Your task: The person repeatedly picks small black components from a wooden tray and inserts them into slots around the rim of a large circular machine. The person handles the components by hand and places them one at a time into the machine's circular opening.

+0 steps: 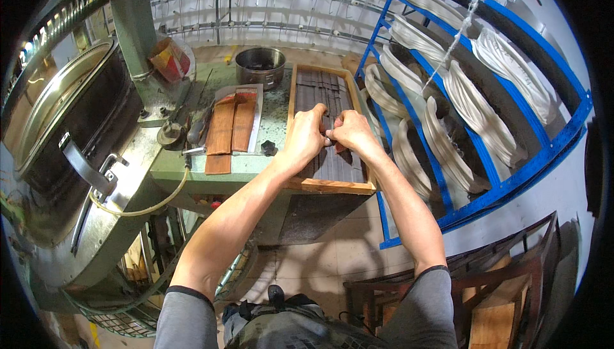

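At frame centre your green counter [256,168] carries a wooden tray [332,186] of dark strips, brown wooden slats [231,128] left of it, and a metal bowl [260,65] above.

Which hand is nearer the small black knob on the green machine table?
Left. The left hand works over the wooden tray, just right of the black knob; the right hand lies farther right, beyond it.

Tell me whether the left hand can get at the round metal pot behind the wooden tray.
Probably yes. The left hand rests on the wooden tray, and the metal pot stands open on the green table just beyond its far left corner, with nothing between them.
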Available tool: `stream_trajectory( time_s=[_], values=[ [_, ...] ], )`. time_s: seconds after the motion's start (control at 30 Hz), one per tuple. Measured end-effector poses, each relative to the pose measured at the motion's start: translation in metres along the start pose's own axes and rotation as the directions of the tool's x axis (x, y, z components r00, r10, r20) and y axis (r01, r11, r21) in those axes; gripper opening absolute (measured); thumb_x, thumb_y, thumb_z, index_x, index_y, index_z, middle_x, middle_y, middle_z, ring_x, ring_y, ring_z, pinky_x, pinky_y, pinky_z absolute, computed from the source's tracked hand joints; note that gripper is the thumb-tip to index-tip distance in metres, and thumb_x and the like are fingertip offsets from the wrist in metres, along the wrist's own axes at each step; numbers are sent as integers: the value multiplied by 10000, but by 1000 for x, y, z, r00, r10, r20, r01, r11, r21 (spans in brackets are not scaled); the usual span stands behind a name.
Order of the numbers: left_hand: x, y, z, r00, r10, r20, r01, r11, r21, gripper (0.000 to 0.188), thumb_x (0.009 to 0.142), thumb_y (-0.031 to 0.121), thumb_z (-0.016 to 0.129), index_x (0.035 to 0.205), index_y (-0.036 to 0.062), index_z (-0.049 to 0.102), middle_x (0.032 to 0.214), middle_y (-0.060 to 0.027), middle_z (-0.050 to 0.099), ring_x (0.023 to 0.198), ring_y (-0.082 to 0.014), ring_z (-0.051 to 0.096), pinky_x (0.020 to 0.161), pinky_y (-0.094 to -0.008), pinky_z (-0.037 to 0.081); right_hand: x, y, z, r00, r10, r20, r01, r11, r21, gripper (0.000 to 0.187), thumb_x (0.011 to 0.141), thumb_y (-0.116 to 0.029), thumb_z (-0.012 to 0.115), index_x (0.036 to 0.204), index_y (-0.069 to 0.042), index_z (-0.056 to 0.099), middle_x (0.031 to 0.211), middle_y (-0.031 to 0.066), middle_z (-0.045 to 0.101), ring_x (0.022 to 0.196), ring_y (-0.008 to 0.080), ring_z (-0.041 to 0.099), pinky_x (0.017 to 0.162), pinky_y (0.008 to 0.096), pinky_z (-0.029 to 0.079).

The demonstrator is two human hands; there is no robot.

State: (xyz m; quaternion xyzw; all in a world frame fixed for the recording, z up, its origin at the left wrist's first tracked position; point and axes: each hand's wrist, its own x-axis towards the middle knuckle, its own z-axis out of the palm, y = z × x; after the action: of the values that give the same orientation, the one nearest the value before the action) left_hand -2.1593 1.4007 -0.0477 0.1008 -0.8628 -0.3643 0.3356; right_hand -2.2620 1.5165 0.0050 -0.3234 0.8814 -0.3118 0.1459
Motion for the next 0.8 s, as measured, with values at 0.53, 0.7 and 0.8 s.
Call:
stream_trajectory(
  time_s=[0.53,0.7,0.8],
  values=[
    [6,0,-4,996,-68,65,69,997,-13,654,662,22,931,1260,-58,679,873,-190,779,858,-315,787,753,-406,602,-14,8,3,1000,-19,-18,23,969,247,94,898,-4,791,931,67,738,809,90,742,686,143,719,614,280,582],
    [13,-3,-10,986,-16,164,15,1000,10,531,689,52,933,1159,-73,721,883,-183,787,869,-300,788,765,-400,601,-17,16,4,997,-44,-65,61,957,283,126,888,12,790,996,73,767,836,89,756,703,144,722,641,281,587],
    [17,-3,-12,977,3,211,-2,1000,-5,496,714,56,924,1152,-73,731,893,-178,794,876,-285,791,771,-401,604,-15,22,3,994,-77,-76,96,956,278,141,881,5,800,1003,69,774,854,93,768,729,143,730,663,287,593]
  ],
)
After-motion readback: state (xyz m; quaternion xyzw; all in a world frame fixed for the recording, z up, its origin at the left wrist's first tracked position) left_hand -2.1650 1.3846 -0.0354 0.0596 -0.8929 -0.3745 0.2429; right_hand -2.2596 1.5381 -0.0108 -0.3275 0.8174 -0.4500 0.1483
